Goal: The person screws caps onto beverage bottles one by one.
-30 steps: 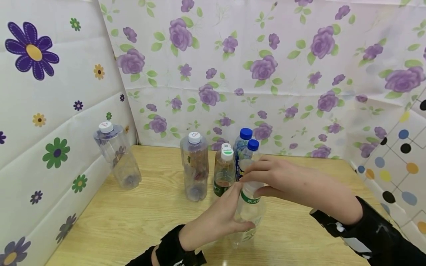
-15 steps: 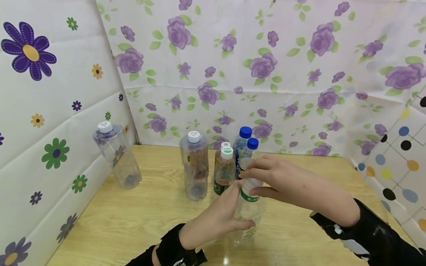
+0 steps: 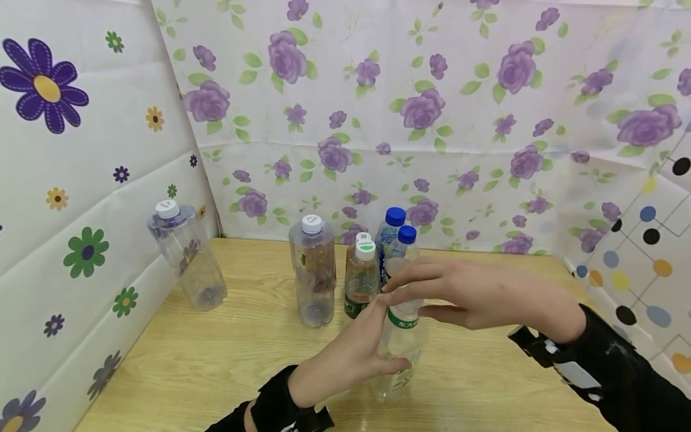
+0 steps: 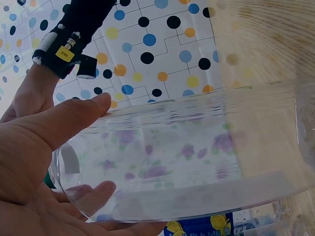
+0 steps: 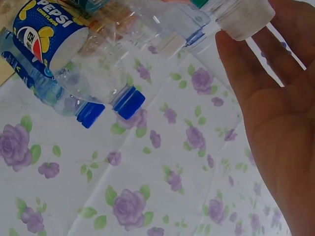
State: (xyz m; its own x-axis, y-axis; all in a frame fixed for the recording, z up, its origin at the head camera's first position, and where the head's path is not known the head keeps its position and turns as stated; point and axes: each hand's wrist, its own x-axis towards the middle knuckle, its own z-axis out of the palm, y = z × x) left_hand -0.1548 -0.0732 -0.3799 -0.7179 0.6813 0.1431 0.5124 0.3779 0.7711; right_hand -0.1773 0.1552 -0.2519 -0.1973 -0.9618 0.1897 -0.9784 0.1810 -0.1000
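Note:
A clear bottle (image 3: pixel 403 342) with a green neck band stands tilted at the front middle of the table. My left hand (image 3: pixel 345 363) grips its body, the thumb along the near side; the left wrist view shows the transparent wall of the bottle (image 4: pixel 197 152) between thumb and fingers. Over its top arches my right hand (image 3: pixel 464 291), fingers on one side and thumb on the other. In the right wrist view a whitish translucent cap (image 5: pixel 246 20) lies between those fingers and the thumb. From the head, the fingers hide most of that cap.
Behind stand two blue-capped bottles (image 3: pixel 396 217), one with a Pepsi label (image 5: pixel 47 29), and small white-capped bottles (image 3: pixel 363 279). A large clear bottle (image 3: pixel 313 270) stands left of them, another (image 3: pixel 189 258) farther left. Patterned sheets (image 3: pixel 324 108) enclose the wooden table (image 3: pixel 259 360).
The right hand has turned slightly at the bottle top, its thumb shifting a little to the right. The left hand keeps its grip. The head view has shifted slightly.

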